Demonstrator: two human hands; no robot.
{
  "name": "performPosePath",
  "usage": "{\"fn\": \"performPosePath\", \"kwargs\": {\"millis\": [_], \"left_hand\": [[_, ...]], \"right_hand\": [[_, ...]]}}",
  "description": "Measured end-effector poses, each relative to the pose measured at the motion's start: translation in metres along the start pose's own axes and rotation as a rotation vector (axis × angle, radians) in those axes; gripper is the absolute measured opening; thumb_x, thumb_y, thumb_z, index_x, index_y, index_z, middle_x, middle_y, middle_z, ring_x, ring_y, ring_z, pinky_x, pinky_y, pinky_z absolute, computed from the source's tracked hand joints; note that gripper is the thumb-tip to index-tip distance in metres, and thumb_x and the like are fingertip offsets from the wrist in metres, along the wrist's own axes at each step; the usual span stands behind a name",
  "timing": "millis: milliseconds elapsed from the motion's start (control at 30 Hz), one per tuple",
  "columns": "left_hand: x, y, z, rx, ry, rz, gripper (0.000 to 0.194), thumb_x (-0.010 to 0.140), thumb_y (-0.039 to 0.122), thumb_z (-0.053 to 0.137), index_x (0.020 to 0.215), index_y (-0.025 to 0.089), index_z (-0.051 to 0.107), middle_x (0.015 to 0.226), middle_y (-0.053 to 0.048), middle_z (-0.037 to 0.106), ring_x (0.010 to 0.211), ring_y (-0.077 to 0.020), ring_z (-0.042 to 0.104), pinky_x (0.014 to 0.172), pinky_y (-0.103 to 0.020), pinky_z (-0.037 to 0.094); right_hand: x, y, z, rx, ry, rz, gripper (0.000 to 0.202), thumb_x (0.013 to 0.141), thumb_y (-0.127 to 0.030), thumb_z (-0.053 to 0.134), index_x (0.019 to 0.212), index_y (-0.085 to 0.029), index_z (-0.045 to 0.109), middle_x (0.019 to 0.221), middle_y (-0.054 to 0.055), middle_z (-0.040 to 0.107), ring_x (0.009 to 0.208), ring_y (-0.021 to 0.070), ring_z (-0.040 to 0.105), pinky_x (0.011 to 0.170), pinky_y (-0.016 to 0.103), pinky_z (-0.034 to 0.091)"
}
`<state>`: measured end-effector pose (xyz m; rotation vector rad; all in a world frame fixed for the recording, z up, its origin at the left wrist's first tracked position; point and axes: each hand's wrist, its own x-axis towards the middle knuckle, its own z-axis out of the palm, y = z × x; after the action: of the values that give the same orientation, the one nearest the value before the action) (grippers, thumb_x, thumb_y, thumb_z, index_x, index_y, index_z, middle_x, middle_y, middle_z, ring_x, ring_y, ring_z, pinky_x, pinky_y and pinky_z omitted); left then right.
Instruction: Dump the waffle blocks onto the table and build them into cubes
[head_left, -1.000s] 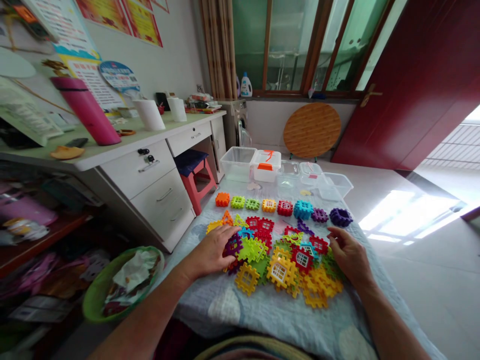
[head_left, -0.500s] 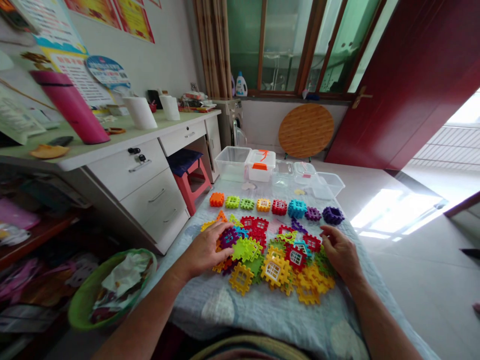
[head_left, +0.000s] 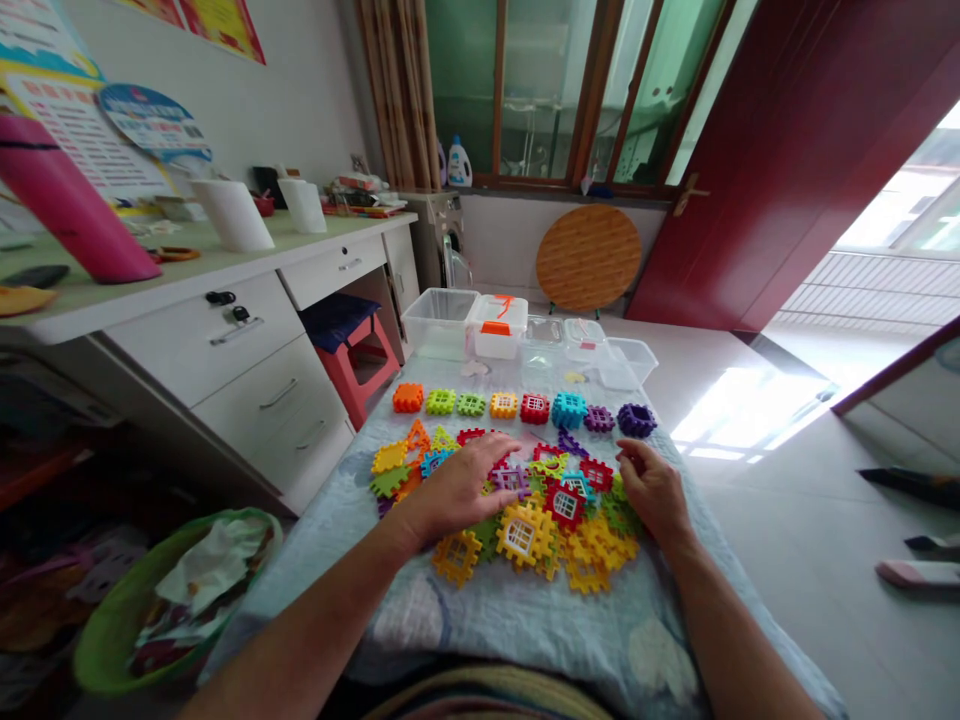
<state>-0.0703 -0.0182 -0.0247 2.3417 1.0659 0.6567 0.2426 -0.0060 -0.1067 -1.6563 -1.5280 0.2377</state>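
My left hand (head_left: 461,488) reaches over the pile of plastic building tiles, its thumb and fingers closed around a purple window tile (head_left: 511,482). The hand covers part of the pile beneath it. My right hand (head_left: 654,490) hovers at the pile's right edge with its fingers loosely curled, and no tile shows in it. Nearby lie a green tile (head_left: 616,510), a red window tile (head_left: 564,504) and yellow tiles (head_left: 596,550). In front of my left wrist are a yellow window tile (head_left: 525,533) and another yellow tile (head_left: 456,557).
Behind the pile runs a row of assembled cubes, from an orange cube (head_left: 409,398) to a dark purple cube (head_left: 637,420). Clear plastic boxes (head_left: 441,325) stand at the table's far end. A green waste basket (head_left: 97,635) and a white desk (head_left: 247,365) are on the left.
My left hand has moved right across the pile with the purple tile, uncovering yellow, orange and green tiles on the left. My right hand stays by the right edge. The view has turned slightly.
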Motion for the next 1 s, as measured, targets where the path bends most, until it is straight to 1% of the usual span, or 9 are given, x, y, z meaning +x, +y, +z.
{"fn": "performPosePath", "kwargs": {"millis": [133,267,433,533,633,733,800,900,1000], "left_hand": [[-0.01,-0.012,-0.011,-0.021,0.162,-0.074,0.038,0.088,0.03,0.055,0.124,0.021,0.058,0.129,-0.01,0.061,0.121,-0.0234,0.055,0.106,-0.041,0.042],[-0.029,-0.042,-0.021,0.1,0.285,-0.163,0.033,0.087,0.033,0.052,0.116,0.019,0.062,0.121,-0.01,0.065,0.114,-0.0245,0.059,0.104,-0.042,0.044],[-0.05,-0.079,-0.015,0.286,0.394,-0.216,0.03,0.086,0.039,0.054,0.105,0.018,0.066,0.114,-0.01,0.067,0.11,-0.0264,0.06,0.101,-0.042,0.045],[-0.057,-0.088,-0.012,0.334,0.518,-0.24,0.028,0.089,0.039,0.05,0.096,0.018,0.066,0.105,-0.01,0.069,0.103,-0.0252,0.062,0.097,-0.04,0.047],[-0.062,-0.09,-0.015,0.371,0.673,-0.278,0.028,0.09,0.039,0.046,0.09,0.017,0.065,0.098,-0.01,0.069,0.096,-0.0249,0.063,0.094,-0.038,0.047],[-0.066,-0.094,-0.019,0.36,0.76,-0.333,0.028,0.088,0.04,0.047,0.085,0.018,0.064,0.094,-0.01,0.069,0.094,-0.0248,0.063,0.093,-0.037,0.047],[-0.069,-0.099,-0.021,0.31,0.797,-0.401,0.029,0.086,0.043,0.047,0.083,0.019,0.063,0.092,-0.008,0.069,0.092,-0.0244,0.064,0.091,-0.035,0.047],[-0.072,-0.108,-0.02,0.191,0.828,-0.546,0.031,0.081,0.047,0.049,0.082,0.02,0.064,0.089,-0.006,0.069,0.088,-0.0235,0.064,0.088,-0.034,0.049],[-0.074,-0.114,-0.018,0.037,0.83,-0.67,0.034,0.077,0.049,0.052,0.083,0.019,0.066,0.082,-0.004,0.07,0.079,-0.0218,0.064,0.077,-0.031,0.051]], "right_hand": [[0.001,0.003,-0.001,0.015,0.026,0.017,0.034,0.079,-0.037,0.051,0.099,-0.017,0.069,0.085,0.008,0.072,0.071,0.0203,0.064,0.074,0.035,0.052],[0.001,0.002,-0.001,0.013,0.028,-0.006,0.033,0.079,-0.037,0.051,0.099,-0.018,0.069,0.086,0.008,0.072,0.072,0.0208,0.065,0.075,0.036,0.052],[-0.002,-0.005,0.001,0.006,0.019,-0.082,0.028,0.08,-0.033,0.051,0.096,-0.019,0.068,0.087,0.007,0.072,0.073,0.02,0.065,0.074,0.034,0.053],[-0.003,-0.007,0.004,0.002,-0.01,-0.124,0.026,0.081,-0.03,0.049,0.095,-0.019,0.068,0.087,0.006,0.071,0.073,0.019,0.064,0.074,0.033,0.052],[-0.003,-0.007,0.006,-0.019,-0.052,-0.16,0.025,0.082,-0.027,0.048,0.095,-0.018,0.067,0.089,0.006,0.07,0.077,0.019,0.064,0.076,0.033,0.052],[-0.001,-0.013,0.004,-0.066,-0.131,-0.229,0.022,0.084,-0.024,0.048,0.095,-0.019,0.067,0.09,0.007,0.069,0.083,0.0205,0.063,0.081,0.035,0.05],[0.001,-0.027,0.001,-0.092,-0.208,-0.299,0.02,0.084,-0.022,0.05,0.096,-0.019,0.067,0.092,0.007,0.069,0.089,0.0222,0.061,0.085,0.038,0.048],[0.002,-0.06,-0.001,-0.061,-0.379,-0.417,0.021,0.083,-0.02,0.055,0.101,-0.021,0.067,0.099,0.007,0.069,0.096,0.0232,0.059,0.089,0.04,0.046],[0.003,-0.096,0.005,-0.043,-0.593,-0.5,0.026,0.082,-0.023,0.063,0.108,-0.022,0.065,0.109,0.007,0.068,0.102,0.0237,0.058,0.093,0.042,0.045]]}}
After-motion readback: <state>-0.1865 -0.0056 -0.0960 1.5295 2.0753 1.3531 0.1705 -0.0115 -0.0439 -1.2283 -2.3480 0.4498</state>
